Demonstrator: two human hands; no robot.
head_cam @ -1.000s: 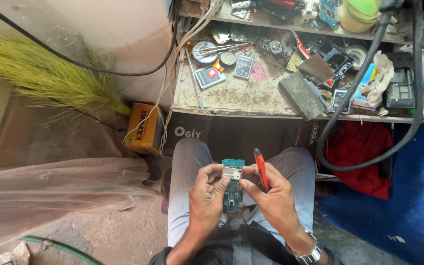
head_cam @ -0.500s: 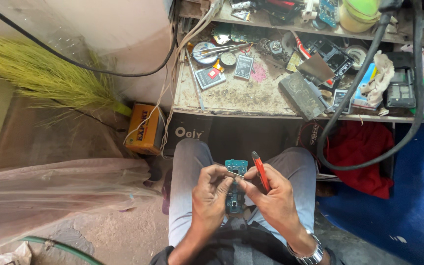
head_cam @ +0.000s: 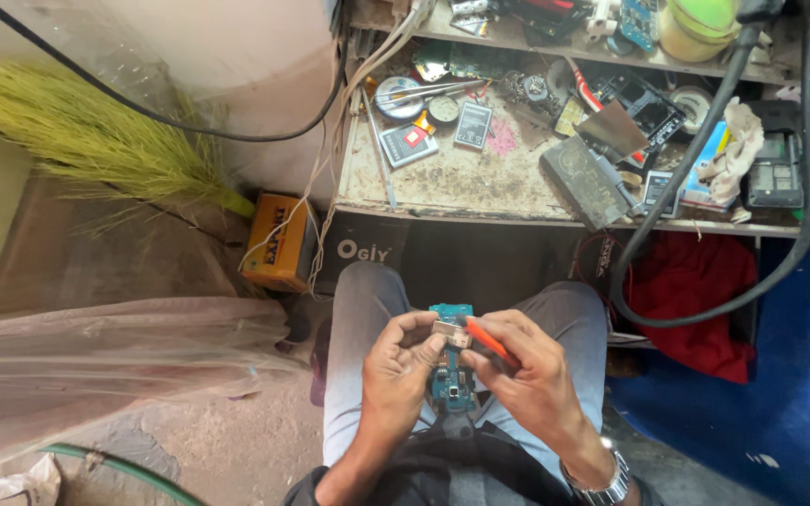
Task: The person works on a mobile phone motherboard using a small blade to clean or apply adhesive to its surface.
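Circuit board (head_cam: 450,379), teal, sits over the lap between both hands. Left hand (head_cam: 403,370) has its fingers curled shut around the board's edge and a small metal part at the top; right hand (head_cam: 529,375) pinches an orange-red tool (head_cam: 489,339) against it. Looks light, stiff, and fragile, so I'd grip it by the edges. Fingers hide most of it, and the tool tip isn't clear.

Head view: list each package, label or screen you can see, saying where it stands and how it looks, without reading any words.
Orange box: on the floor left of the bench, rectangular, dark print.
Phone battery: flat on the bench top, dark, pale label.
Red-labelled battery: beside it, tilted.
Black panel: under the bench edge, white lettering.
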